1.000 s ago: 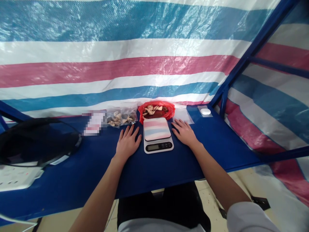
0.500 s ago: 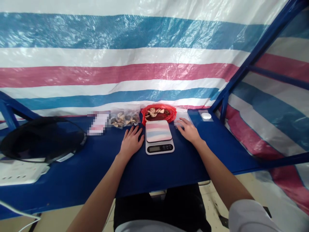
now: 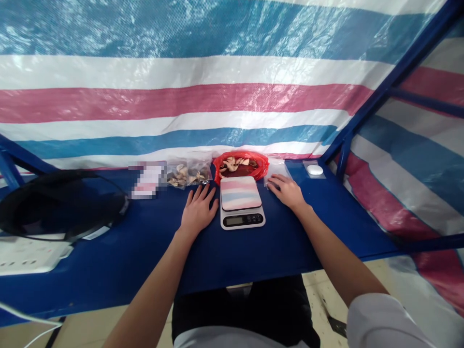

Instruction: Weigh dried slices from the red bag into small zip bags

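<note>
the digital kitchen scale (image 3: 241, 220) sits flat on the blue bench (image 3: 250, 258), between the two hands and set back from the near edge, its button panel facing that edge and its shiny plate showing pink, white and blue bands. just behind it, by the far edge, an open red plastic bag (image 3: 264, 166) holds pale dried slices (image 3: 235, 165). the left hand (image 3: 198, 210) lies palm down left of the scale, fingers spread wide and grasping nothing, tips just beside clear bags (image 3: 186, 175) of dried pieces. the right hand (image 3: 288, 192) is right of the scale, fingers narrow, slightly bent, over the near part of a flat clear plastic bag (image 3: 279, 167); whether they pinch it i cannot tell. toward the far right corner a small white oval case (image 3: 315, 169) lies on a clear sleeve (image 3: 322, 175). along the left end are a black round-rimmed item (image 3: 65, 204) and, nearer the front left corner, a white power strip (image 3: 31, 257)
</note>
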Demonstrator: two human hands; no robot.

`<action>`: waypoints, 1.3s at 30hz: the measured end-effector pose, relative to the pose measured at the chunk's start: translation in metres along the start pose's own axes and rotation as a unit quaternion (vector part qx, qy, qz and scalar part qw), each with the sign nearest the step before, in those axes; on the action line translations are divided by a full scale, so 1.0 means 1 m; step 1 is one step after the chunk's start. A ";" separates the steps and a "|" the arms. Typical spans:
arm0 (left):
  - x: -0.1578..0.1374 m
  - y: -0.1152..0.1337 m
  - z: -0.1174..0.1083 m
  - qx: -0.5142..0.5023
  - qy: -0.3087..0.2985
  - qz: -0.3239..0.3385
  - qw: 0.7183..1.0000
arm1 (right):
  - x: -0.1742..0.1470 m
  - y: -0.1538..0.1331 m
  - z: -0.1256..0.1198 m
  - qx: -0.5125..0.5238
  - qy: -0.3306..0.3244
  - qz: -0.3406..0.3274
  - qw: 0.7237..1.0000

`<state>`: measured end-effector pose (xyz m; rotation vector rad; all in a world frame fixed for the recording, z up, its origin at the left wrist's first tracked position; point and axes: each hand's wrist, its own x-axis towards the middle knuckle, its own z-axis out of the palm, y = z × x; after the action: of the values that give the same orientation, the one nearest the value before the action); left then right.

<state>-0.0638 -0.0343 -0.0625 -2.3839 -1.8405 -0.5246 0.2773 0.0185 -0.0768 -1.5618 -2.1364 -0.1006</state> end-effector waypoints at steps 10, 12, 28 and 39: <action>0.000 -0.001 0.001 -0.003 0.008 0.001 1.000 | -0.003 -0.009 -0.011 0.028 0.060 0.035 0.997; 0.001 -0.001 0.002 -0.008 0.010 -0.002 1.000 | -0.005 -0.010 -0.014 0.051 0.083 0.064 0.993; 0.013 0.025 -0.039 -0.277 0.102 0.027 0.955 | 0.016 -0.048 -0.076 0.513 0.131 0.207 0.822; 0.067 0.086 -0.051 -0.704 -0.095 -0.165 0.685 | 0.032 -0.114 -0.071 0.785 0.035 0.209 0.582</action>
<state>0.0211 -0.0100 0.0187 -2.6770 -2.3629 -2.6396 0.1904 -0.0167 0.0242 -0.6945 -0.8164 1.4303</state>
